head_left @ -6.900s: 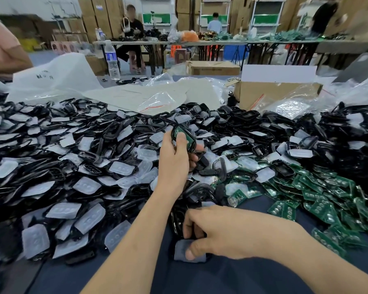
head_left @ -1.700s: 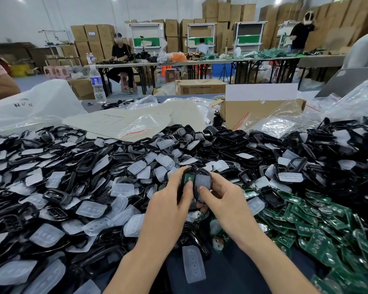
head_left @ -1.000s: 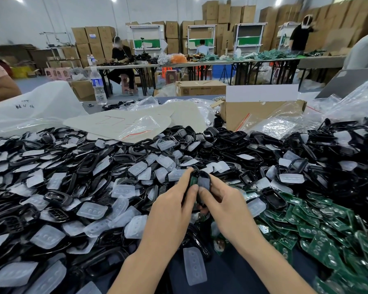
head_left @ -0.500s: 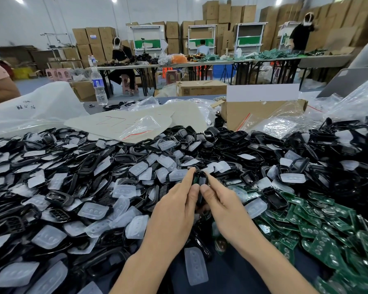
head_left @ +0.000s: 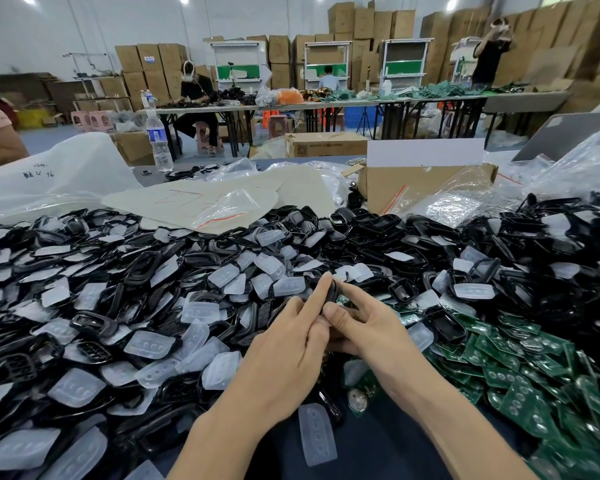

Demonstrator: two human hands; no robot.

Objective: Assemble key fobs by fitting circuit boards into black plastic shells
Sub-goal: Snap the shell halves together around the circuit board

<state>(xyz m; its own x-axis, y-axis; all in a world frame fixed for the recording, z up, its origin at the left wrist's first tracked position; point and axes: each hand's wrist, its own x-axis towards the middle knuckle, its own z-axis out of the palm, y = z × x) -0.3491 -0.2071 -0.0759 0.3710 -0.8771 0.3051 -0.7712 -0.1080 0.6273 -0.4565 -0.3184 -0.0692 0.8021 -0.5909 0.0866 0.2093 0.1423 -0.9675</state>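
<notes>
head view: your left hand [head_left: 282, 348] and right hand [head_left: 373, 329] together pinch one black shell [head_left: 330, 293]; squeeze evenly along its rim.

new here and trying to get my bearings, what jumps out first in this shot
At centre, the left hand and right hand pinch one black shell edge-on between them. A heap of shells and translucent button pads covers the left and middle, with green circuit boards piled at lower right.
</notes>
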